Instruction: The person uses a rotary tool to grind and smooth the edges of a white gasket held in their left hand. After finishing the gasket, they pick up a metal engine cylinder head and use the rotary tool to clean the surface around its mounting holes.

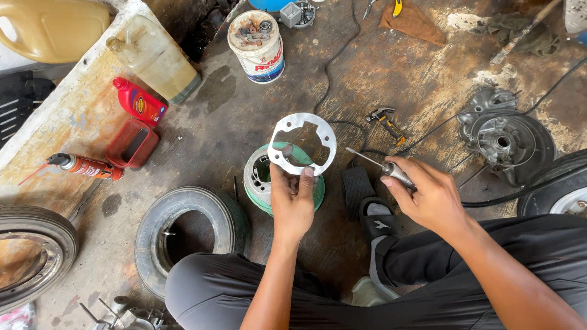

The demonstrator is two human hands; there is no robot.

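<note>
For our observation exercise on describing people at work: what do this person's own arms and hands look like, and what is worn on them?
Both arms are bare up to the picture's edge: no sleeves show. The left hand and the right hand wear no gloves, and no rings, watch or bracelets are visible. The fingernails are short. Below the arms, dark trousers cover the legs.

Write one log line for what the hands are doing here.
left hand: holds flat grey metal gasket plate up | right hand: grips thin metal pick tool | below: green-rimmed metal cylinder on floor

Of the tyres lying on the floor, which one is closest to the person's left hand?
The bare, rimless tyre beside the left knee, just left of the left hand. The tyre at the frame's left edge still has its rim and lies farther off.
</note>
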